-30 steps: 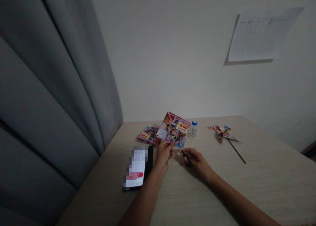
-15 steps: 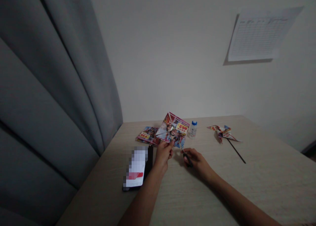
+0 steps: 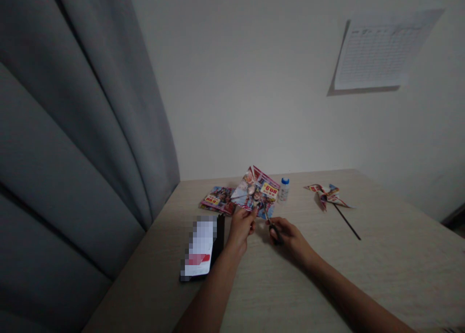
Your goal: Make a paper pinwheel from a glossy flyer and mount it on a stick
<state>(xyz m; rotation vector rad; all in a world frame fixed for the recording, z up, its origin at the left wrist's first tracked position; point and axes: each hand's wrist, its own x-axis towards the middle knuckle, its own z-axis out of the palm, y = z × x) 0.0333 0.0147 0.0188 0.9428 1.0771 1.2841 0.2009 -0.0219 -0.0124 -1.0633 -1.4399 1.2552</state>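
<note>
Pinched by its lower edge, a square of colourful printed paper [image 3: 250, 190] is in my left hand [image 3: 241, 226], raised above the table. A slit runs inward from its top corner. My right hand [image 3: 288, 236] is closed round the dark handles of a pair of scissors [image 3: 275, 232]. Their blades point up and left and meet the paper's lower right corner. Just left of the paper lie more printed sheets [image 3: 217, 200], partly covered by it.
A phone [image 3: 199, 250] with a lit screen lies left of my left forearm. Behind the paper stands a small clear bottle [image 3: 284, 191] with a blue cap. A paper pinwheel [image 3: 329, 197] on a black stick rests to the right. A grey curtain [image 3: 90, 129] hangs at left.
The held paper has tilted and shifted slightly to the right. Both hands keep nearly the same place and grip.
</note>
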